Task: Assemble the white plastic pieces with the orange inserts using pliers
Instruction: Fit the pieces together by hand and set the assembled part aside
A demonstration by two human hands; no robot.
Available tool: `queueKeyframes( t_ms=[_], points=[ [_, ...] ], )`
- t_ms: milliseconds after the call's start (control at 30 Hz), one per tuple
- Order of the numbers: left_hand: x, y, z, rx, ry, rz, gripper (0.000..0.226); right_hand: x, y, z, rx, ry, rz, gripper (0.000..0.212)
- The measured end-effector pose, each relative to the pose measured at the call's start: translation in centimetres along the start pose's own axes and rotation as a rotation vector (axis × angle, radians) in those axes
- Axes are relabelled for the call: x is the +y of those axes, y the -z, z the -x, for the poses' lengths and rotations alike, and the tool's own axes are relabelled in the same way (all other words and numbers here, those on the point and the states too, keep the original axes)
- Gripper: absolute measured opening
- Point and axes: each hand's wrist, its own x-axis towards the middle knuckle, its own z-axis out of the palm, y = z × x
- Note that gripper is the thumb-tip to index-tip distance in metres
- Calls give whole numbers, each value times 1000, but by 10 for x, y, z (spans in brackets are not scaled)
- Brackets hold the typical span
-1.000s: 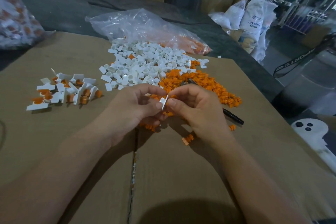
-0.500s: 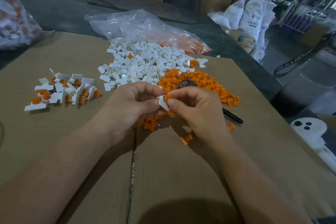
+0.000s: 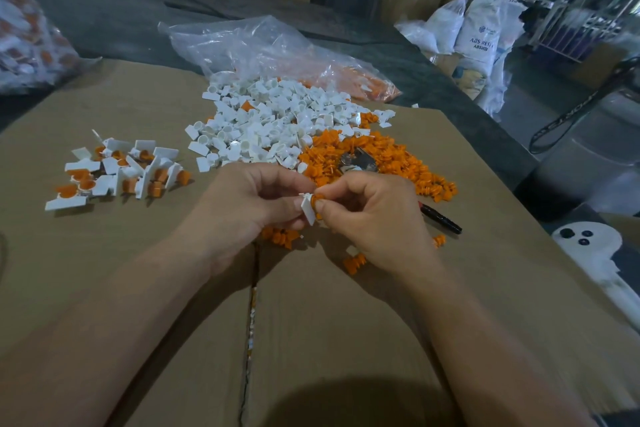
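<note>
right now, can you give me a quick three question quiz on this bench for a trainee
1. True or false: the right hand pinches an orange insert.
2. The left hand pinches: A a white piece, B a marker, C a bag.
3. The head of the pliers rests on which pile?

Key: 1 true; 2 A; 3 the orange pile.

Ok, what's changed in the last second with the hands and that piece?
An orange insert now shows, pinched by the right hand and set against the white piece that the left hand holds; a second ago only the white piece showed between the fingers. Nothing was let go. Both hands stayed in place; the pliers on the orange pile and the finished pile did not move.
</note>
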Motion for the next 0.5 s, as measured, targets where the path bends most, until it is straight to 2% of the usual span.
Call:
queueKeyframes(
  t_ms=[167,233,333,500],
  points=[
    [0,-1,-2,45,19,130,7,0,-2,-1,48,-26,-72,24],
    [2,0,-1,17,21,174,20,0,-2,-1,74,-39,-83,23],
    [2,0,1,30,2,77,33,0,-2,-2,87,-56,-99,13],
    [3,-2,2,87,-57,-37,26,0,-3,0,52,-53,-126,11]
  ],
)
